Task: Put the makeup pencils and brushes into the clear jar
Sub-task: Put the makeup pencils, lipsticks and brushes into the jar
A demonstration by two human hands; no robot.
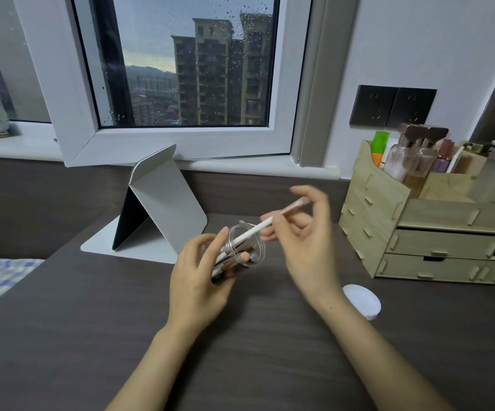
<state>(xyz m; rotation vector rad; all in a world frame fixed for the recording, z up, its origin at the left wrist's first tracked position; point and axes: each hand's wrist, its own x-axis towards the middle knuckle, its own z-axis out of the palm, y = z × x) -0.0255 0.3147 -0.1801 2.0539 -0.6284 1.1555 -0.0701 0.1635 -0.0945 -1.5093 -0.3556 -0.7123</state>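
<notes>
Above the table's middle, our left hand (199, 280) clamps the clear jar (237, 253) tilted rightward so our right hand (302, 229), pinching a white-handled brush (265, 225), can slide it in beside the others.

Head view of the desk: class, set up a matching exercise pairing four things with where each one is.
Things:
1. clear jar
2. white-handled brush
3. white lid
4. wooden organiser

Places:
A. flat on the desk, beside the right wrist
B. standing at the right edge of the desk, bottles in its top
C. tilted in the left hand
D. pinched by the right hand, handle end going into the jar's mouth

Pairs: 1-C, 2-D, 3-A, 4-B
</notes>
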